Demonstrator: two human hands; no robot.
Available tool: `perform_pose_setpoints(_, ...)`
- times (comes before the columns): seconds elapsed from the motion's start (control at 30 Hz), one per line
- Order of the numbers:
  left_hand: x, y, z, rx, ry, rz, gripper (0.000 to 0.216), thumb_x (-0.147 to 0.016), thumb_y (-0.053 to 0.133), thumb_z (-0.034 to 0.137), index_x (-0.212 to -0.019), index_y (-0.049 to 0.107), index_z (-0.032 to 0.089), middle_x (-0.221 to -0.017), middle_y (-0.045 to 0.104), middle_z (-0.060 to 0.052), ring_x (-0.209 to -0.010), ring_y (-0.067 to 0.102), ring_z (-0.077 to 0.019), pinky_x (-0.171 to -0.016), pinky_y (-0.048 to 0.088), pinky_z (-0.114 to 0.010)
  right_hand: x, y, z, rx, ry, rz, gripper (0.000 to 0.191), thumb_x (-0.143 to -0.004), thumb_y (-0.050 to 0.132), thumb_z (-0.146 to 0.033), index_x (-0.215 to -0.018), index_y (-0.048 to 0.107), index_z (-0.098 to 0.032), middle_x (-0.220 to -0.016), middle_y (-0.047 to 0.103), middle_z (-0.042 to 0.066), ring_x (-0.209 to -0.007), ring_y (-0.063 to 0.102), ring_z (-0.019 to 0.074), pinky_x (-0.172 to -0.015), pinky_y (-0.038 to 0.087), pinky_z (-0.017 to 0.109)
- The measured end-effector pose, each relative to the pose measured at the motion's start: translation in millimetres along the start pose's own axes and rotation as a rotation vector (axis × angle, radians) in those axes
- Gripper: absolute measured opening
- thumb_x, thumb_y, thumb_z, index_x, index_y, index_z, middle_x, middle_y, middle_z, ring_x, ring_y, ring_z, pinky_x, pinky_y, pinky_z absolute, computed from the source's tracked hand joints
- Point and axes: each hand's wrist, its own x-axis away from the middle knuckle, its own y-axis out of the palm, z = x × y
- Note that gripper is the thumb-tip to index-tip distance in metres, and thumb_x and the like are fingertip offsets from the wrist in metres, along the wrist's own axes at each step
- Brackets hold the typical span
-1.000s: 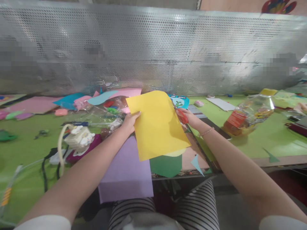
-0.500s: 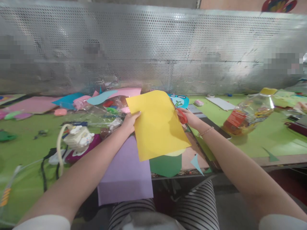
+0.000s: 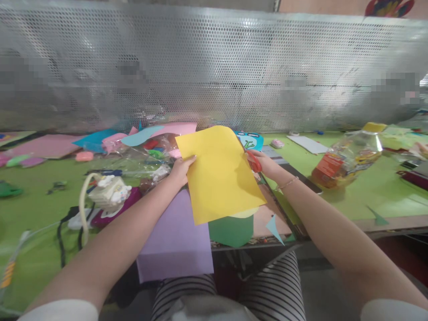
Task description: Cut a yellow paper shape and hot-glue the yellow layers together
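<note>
Pinching the sheet (image 3: 219, 174) at its left edge with the left hand (image 3: 180, 171): thumb on the front face, other fingers hidden behind. Clenched round red scissors (image 3: 254, 162) with the right hand (image 3: 267, 166), at the sheet's right edge. Blades hidden behind the paper, so no telling whether touching it.

Holding that yellow sheet tilted in the air above the near edge of the table (image 3: 40, 196), far corner curling over. Just beneath it: a purple sheet (image 3: 175, 240) hanging over the table edge, and beside that a green piece (image 3: 232, 231). Near these, a small blue triangle (image 3: 274, 228).

Containers:
- Well right of the right hand, on the green top: a clear bottle (image 3: 347, 160), tilted. Yellow cap (image 3: 373, 128) at the far end, orange label near the base, yellowish contents inside, kind not clear.
- Just behind the left hand: a crumpled clear bag (image 3: 147, 156) with small red and green bits inside.

Left of the left forearm: a white thing with a cream loop (image 3: 109, 191), resting on something magenta. Behind everything, across the table: a perforated metal screen (image 3: 214, 67).
</note>
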Motion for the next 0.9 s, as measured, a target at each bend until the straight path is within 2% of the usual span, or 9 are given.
perform_pose_setpoints(0.2, 1, 1, 0, 0.006, -0.002, -0.003, 0.027, -0.061, 0.072, 0.013, -0.087, 0.067, 0.012, -0.087, 0.071, -0.008, -0.074, 0.068, -0.0212, -0.073, 0.056, -0.034, -2, -1, -1, 0.011, -0.005, 0.034, 0.038, -0.059, 0.073, -0.050, -0.073, 0.056, -0.019, -0.055, 0.049, -0.003, -0.047, 0.041, 0.0085, -0.045, 0.032, 0.023)
perform_pose_setpoints(0.43, 1, -1, -1, -0.122, 0.030, -0.030, 0.030, -0.057, 0.075, 0.017, -0.086, 0.067, 0.012, -0.087, 0.071, -0.009, -0.078, 0.068, -0.0232, -0.075, 0.054, -0.034, -4, -15, -2, 0.113, -0.020, 0.069, 0.038, -0.063, 0.071, -0.050, -0.079, 0.056, -0.019, -0.054, 0.046, -0.004, -0.048, 0.041, 0.0089, -0.044, 0.030, 0.023)
perform_pose_setpoints(0.6, 0, -5, -2, -0.218, 0.039, -0.029, 0.034, -0.054, 0.077, 0.022, -0.085, 0.067, 0.011, -0.082, 0.072, -0.009, -0.077, 0.068, -0.0240, -0.073, 0.053, -0.034, -7, -23, 6, 0.096, 0.008, 0.031, 0.040, -0.061, 0.071, -0.051, -0.077, 0.055, -0.019, -0.054, 0.045, -0.005, -0.048, 0.040, 0.0081, -0.043, 0.027, 0.022)
perform_pose_setpoints(0.9, -1, -7, -3, -0.279, 0.020, -0.047, 0.037, -0.053, 0.079, 0.027, -0.084, 0.066, 0.012, -0.085, 0.072, -0.008, -0.073, 0.067, -0.0223, -0.071, 0.053, -0.034, -5, -15, 8, 0.118, -0.008, -0.039, 0.042, -0.063, 0.068, -0.055, -0.069, 0.048, -0.019, -0.055, 0.042, -0.005, -0.048, 0.040, 0.0075, -0.045, 0.029, 0.023)
